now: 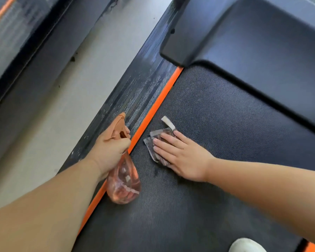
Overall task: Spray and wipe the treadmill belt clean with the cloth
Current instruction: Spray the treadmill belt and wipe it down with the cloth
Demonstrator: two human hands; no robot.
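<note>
Down at 5 o'clock, the toe of a pale shoe (247, 245) is planted on the belt (225, 115), so the person is leaning in over the work. At 7 o'clock comes the left hand (109, 151), fingers wrapped tight round the neck of the pink spray bottle (124, 182). It hangs over the orange strip (153, 113), nozzle aimed toward 12 o'clock, parked off to the side, I'd say, to leave the other hand room. The right hand (182, 157) reaches in from 3 o'clock, fingers straight, palm pressing the folded cloth (155, 142) flat on the belt beside the strip: that's a wiping hold, weight spread wide. Small dark spots lie at its heel, probably spray. Beyond at 1 o'clock sits the motor cover (253, 42), with plenty of belt unwiped before it.
</note>
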